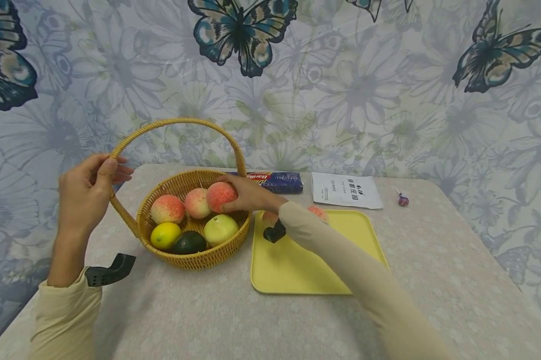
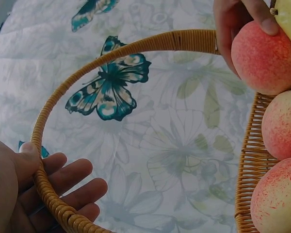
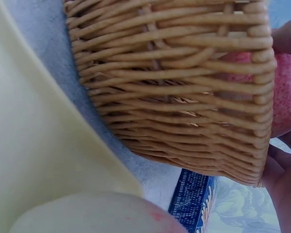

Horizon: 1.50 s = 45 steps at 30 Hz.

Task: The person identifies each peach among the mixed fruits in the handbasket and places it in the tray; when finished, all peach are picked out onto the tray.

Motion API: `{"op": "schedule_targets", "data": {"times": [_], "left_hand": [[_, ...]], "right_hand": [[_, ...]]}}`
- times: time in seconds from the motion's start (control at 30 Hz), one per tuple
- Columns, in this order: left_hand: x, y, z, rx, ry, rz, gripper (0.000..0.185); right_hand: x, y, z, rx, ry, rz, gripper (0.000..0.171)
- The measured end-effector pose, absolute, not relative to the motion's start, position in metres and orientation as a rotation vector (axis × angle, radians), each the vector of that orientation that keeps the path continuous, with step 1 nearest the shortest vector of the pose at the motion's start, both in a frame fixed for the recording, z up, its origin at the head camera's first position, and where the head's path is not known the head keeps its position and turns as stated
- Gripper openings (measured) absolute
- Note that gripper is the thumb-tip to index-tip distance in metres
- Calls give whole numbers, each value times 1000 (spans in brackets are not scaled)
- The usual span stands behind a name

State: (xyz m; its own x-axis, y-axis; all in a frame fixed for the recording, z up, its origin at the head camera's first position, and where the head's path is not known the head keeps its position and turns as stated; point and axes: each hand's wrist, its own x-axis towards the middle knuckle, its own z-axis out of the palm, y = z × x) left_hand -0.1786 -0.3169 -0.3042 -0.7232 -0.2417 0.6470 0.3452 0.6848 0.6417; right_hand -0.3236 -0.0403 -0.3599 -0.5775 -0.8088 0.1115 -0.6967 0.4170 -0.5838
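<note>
My left hand [image 1: 87, 187] holds the left side of the handle [image 1: 180, 121] of a yellow wicker basket [image 1: 198, 260], thumb in front and fingers behind. Over the basket's right side, my right hand [image 1: 252, 194] grips a red peach [image 1: 220, 196], its fingers partly hidden in the head view. Inside the basket lie two more peaches [image 1: 167, 209], a lemon [image 1: 165, 236], a dark green avocado [image 1: 188, 243] and a pale green round fruit [image 1: 220, 230] with a short stem. In the left wrist view the held peach [image 2: 266, 58] overlaps the pale fruit.
Right of the basket lies a yellow tray [image 1: 293, 275], with peaches [image 1: 317, 213] partly hidden behind my right forearm. Behind are a blue Barilla box [image 1: 284, 182], a white printed packet [image 1: 346, 191] and a wrapped lollipop [image 1: 403, 200]. A butterfly-patterned cloth hangs at the back.
</note>
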Motion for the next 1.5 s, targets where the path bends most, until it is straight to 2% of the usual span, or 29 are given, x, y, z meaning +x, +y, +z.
{"op": "schedule_targets", "data": {"times": [0.27,0.7,1.07,1.5], "left_hand": [[-178,-318,-305,-82,-2150,-1010,31],[-180,-317,-305,-84,-2148,-1010,32],[-183,-319,-305,-75,-2158,-1012,32],[-176,-316,-308,-72,-2147,-1015,31]], "right_hand": [[-315,-32,-358,-1274,2455,-1002,63],[-311,-22,-359,-1321,2402,-1107,65],[-303,-10,-354,-1128,2269,-1329,70],[-291,7,-355,-1170,2112,-1446,58]]}}
